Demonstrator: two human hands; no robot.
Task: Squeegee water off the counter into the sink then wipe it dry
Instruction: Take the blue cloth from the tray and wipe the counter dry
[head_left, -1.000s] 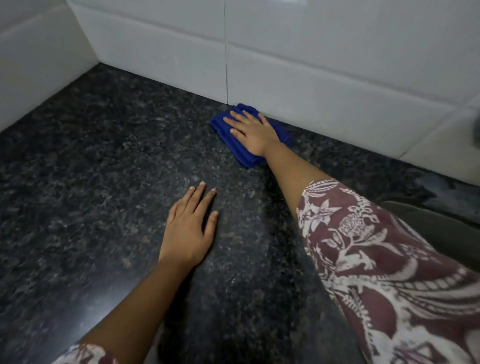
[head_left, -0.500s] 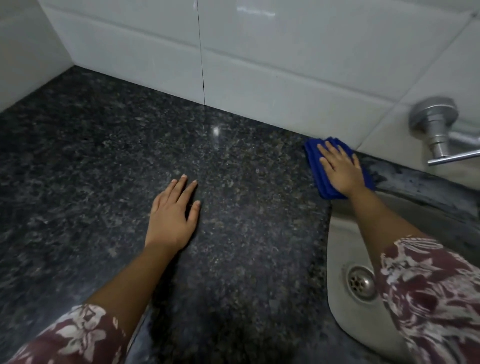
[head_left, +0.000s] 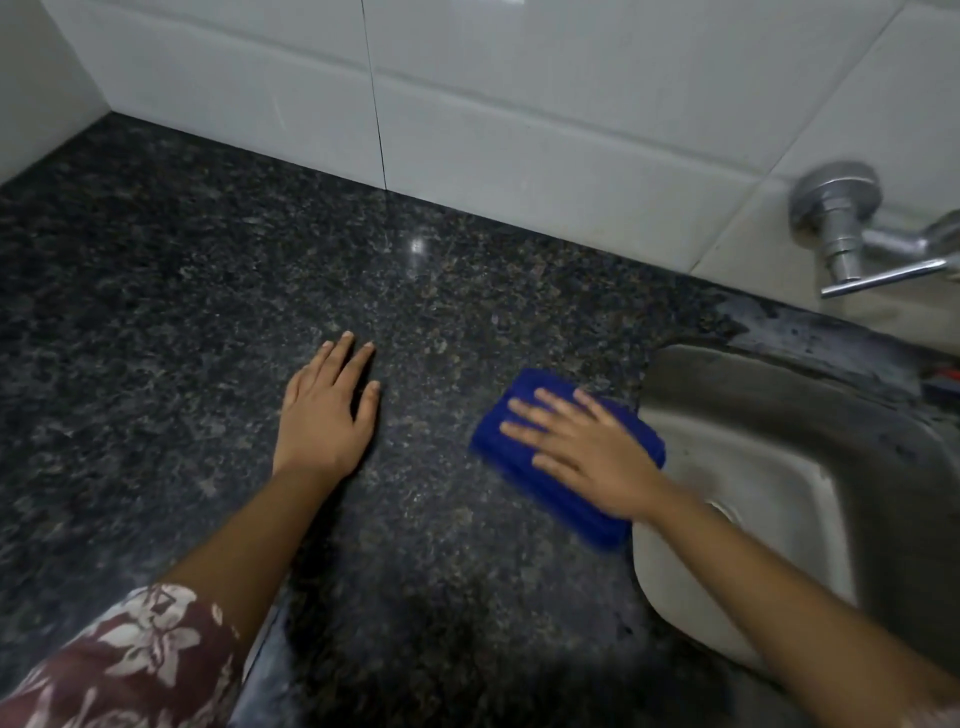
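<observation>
A folded blue cloth (head_left: 511, 441) lies on the dark speckled granite counter (head_left: 182, 312), right at the left rim of the steel sink (head_left: 769, 467). My right hand (head_left: 587, 454) presses flat on top of the cloth, fingers spread and pointing left. My left hand (head_left: 327, 410) rests palm down on the bare counter to the left of the cloth, holding nothing. No squeegee is in view.
White tiled walls (head_left: 519, 130) run along the back and left of the counter. A metal tap (head_left: 841, 223) juts from the wall above the sink at the right. The counter's front edge runs under my forearms.
My right hand has slid the cloth from the back wall, first rightward to the sink corner, then toward me along the sink's left rim. My left hand has stayed flat in place.
</observation>
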